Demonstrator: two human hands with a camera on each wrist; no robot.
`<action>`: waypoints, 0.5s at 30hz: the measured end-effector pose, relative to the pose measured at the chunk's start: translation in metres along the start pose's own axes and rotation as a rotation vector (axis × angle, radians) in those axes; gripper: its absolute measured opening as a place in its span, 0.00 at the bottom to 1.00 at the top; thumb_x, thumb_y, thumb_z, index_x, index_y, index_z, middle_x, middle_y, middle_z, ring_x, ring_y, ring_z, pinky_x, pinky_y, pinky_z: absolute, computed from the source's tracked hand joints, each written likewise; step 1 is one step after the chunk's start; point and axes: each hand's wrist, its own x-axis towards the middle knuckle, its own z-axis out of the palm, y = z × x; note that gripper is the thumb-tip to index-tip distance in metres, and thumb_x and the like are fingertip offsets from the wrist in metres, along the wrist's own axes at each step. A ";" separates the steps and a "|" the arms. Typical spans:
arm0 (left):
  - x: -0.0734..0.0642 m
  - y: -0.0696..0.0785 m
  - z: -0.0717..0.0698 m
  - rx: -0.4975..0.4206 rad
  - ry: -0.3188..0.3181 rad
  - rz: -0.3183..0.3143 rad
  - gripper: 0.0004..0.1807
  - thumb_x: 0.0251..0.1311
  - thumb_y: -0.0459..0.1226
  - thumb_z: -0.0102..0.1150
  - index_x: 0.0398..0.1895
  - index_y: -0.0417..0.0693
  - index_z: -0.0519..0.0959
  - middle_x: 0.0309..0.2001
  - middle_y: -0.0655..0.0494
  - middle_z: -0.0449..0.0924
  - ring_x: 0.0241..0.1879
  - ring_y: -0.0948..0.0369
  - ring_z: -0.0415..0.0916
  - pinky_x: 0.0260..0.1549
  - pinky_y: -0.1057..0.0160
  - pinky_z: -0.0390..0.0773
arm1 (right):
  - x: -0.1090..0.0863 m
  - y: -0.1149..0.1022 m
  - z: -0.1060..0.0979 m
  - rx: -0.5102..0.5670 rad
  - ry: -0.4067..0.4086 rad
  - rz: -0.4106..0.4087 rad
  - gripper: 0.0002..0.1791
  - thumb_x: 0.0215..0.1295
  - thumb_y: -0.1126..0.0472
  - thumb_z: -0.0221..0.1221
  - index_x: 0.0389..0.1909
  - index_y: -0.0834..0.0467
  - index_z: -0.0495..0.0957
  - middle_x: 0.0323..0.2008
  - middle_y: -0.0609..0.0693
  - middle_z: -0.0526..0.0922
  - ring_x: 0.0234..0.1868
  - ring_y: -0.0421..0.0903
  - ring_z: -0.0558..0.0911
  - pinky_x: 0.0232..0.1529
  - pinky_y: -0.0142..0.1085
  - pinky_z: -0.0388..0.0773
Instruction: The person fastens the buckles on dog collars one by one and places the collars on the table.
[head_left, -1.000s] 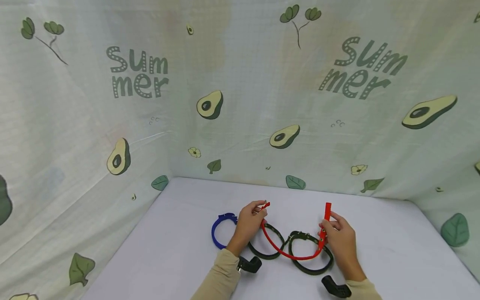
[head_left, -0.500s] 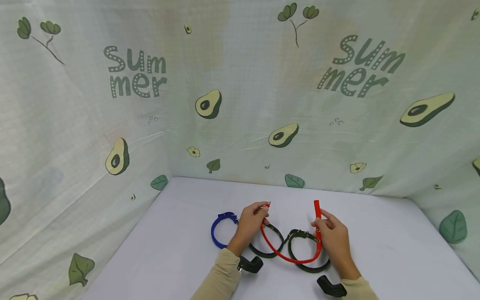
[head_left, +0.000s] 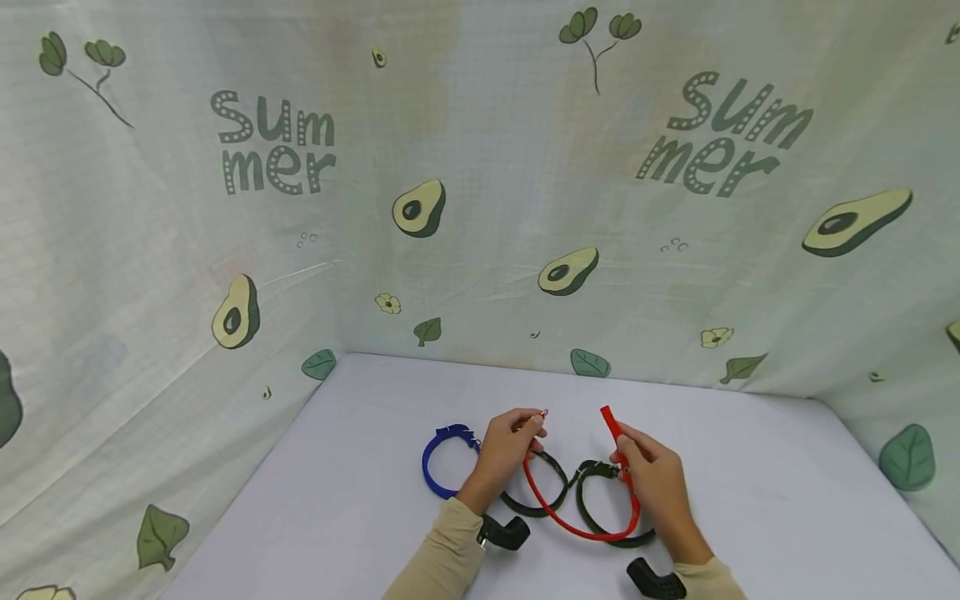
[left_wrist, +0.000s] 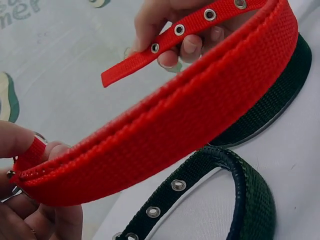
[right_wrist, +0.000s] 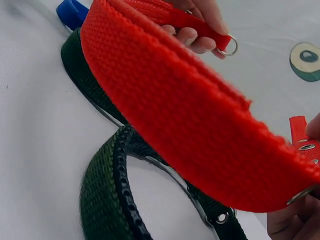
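Observation:
A red webbing collar [head_left: 551,512] hangs in a U between my two hands, above the table. My left hand [head_left: 501,450] pinches its end with the metal ring [right_wrist: 229,46], seen past the fingertips in the right wrist view. The other end, a strap with several metal eyelets [left_wrist: 179,30], is held by my right hand [head_left: 658,479] between thumb and fingers. Its free tip [head_left: 609,415] points up and leans left. Below lie two dark green collars [head_left: 581,503], fastened in loops side by side and partly covered by the red one.
Left of my left hand a blue collar [head_left: 427,468] lies in a loop on the white table [head_left: 360,467]. A black camera mount [head_left: 504,533] sits on the left wrist and another mount [head_left: 656,578] on the right. A printed curtain [head_left: 480,167] rises behind the table.
My right hand has moved left, nearer the left hand, and its strap tip now tilts left. The red collar's bend hangs lower and narrower. My left hand has shifted slightly right.

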 end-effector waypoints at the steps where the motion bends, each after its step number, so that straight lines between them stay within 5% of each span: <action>1: 0.000 0.000 0.000 -0.001 0.001 0.000 0.13 0.71 0.41 0.59 0.51 0.46 0.84 0.33 0.56 0.83 0.28 0.63 0.81 0.28 0.67 0.79 | 0.000 0.000 0.001 0.009 0.001 0.000 0.19 0.75 0.54 0.56 0.61 0.58 0.79 0.33 0.56 0.84 0.26 0.45 0.79 0.26 0.34 0.79; 15: -0.006 0.007 0.003 0.017 -0.039 0.009 0.13 0.71 0.42 0.58 0.52 0.47 0.83 0.35 0.57 0.83 0.30 0.62 0.80 0.32 0.62 0.82 | -0.011 -0.006 0.012 0.021 -0.117 -0.108 0.15 0.73 0.57 0.60 0.55 0.59 0.83 0.33 0.57 0.83 0.32 0.47 0.81 0.33 0.34 0.80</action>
